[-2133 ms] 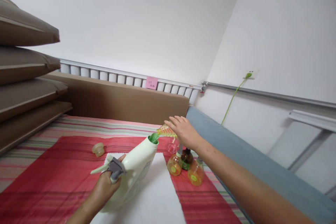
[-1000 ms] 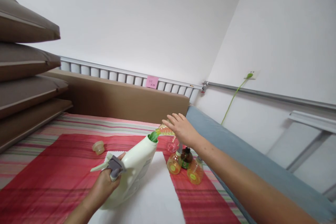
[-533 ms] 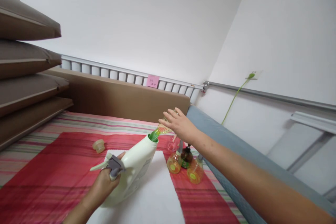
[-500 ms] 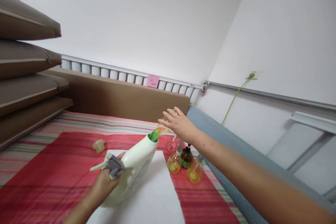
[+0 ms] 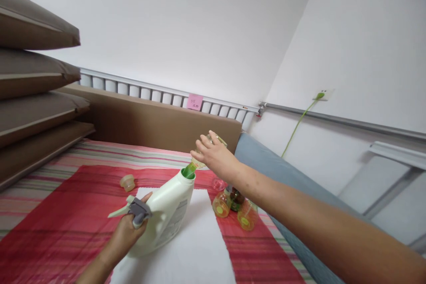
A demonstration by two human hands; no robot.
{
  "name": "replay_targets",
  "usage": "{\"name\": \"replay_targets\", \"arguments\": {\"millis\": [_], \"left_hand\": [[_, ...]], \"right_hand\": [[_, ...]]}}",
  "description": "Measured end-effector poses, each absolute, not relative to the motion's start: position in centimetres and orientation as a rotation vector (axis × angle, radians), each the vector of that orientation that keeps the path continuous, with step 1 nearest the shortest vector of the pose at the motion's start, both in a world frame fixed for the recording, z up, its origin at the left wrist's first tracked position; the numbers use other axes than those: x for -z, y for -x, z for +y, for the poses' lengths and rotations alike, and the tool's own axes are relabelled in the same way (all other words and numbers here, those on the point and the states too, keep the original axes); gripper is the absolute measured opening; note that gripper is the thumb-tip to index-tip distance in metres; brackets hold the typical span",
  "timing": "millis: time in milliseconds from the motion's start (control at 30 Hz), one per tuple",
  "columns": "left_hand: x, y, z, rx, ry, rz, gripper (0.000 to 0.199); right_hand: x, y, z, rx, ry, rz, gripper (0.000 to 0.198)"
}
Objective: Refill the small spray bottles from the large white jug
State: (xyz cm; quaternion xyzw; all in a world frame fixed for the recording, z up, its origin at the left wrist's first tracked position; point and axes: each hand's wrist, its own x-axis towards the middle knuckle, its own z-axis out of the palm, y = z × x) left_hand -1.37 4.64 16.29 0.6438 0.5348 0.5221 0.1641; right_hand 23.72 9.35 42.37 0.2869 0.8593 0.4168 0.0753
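My left hand [image 5: 128, 233] is closed around a grey and pale green spray trigger head [image 5: 139, 210], and its fingers reach against a large pale green bottle [image 5: 169, 206]. The bottle leans to the right, its green-rimmed mouth uncapped. My right hand [image 5: 214, 157] grips a small clear yellowish bottle [image 5: 198, 161], tipped so that its neck enters that mouth. Most of the small bottle is hidden behind my fingers. Below my right forearm stand an orange-yellow spray bottle [image 5: 221, 205], a dark brown bottle [image 5: 236, 200], another yellow-orange bottle [image 5: 246, 217] and a pink one [image 5: 218, 183].
A translucent cap-like piece [image 5: 127, 182] lies on the red cloth [image 5: 96, 195], left of a white sheet [image 5: 203, 239]. Stacked brown cushions [image 5: 36, 71] rise at the left. Behind are a brown board [image 5: 149, 126] and a radiator; a blue padded piece [image 5: 266, 164] runs along the right.
Both hands and the large bottle have shifted slightly left. The small bottle is still tipped into its mouth, with my right hand a little higher.
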Motion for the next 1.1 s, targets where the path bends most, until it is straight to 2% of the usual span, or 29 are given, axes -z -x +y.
{"name": "replay_targets", "arguments": {"millis": [133,233,300,367,433,533,567,633,767,967,1100], "left_hand": [[-16.1,1.8,4.3,-1.419,-1.737,1.458,0.025],[-15.8,2.2,4.0,-1.399,-1.587,1.503,0.030],[-15.7,2.5,3.9,-1.416,-1.470,1.488,0.038],[-15.7,2.7,3.7,-1.417,-1.365,1.431,0.051],[-15.8,3.0,3.5,-1.408,-1.281,1.371,0.063],[-16.0,3.0,3.2,-1.431,-1.157,1.311,0.071],[-16.1,3.0,3.2,-1.438,-1.123,1.275,0.072],[-16.2,2.9,3.1,-1.453,-1.066,1.194,0.074],[-16.3,2.8,2.9,-1.513,-1.005,1.142,0.075],[-16.9,3.4,2.2,-1.510,-1.026,1.111,0.070],[-18.1,4.5,1.2,-1.606,-0.964,1.103,0.064]], "right_hand": [[-41.0,-24.5,9.8,-0.920,-1.212,2.828,0.062],[-38.7,-25.8,10.1,-0.729,-1.461,2.958,0.066],[-36.2,-26.6,9.7,-0.667,-1.615,3.002,0.069],[-32.8,-26.8,8.7,-0.455,-1.891,3.093,0.075],[-28.4,-26.5,7.0,0.210,-2.292,3.199,0.082],[-21.8,-25.3,3.8,1.228,-2.430,3.074,0.086],[-20.0,-24.9,2.8,1.461,-2.399,2.990,0.086],[-17.3,-24.2,1.1,1.697,-2.354,2.859,0.085],[-15.5,-23.9,-0.4,1.746,-2.292,2.789,0.086],[-14.8,-23.5,-1.7,1.565,-2.218,2.777,0.089],[-14.1,-22.3,-3.6,1.639,-2.057,2.704,0.090]]}}
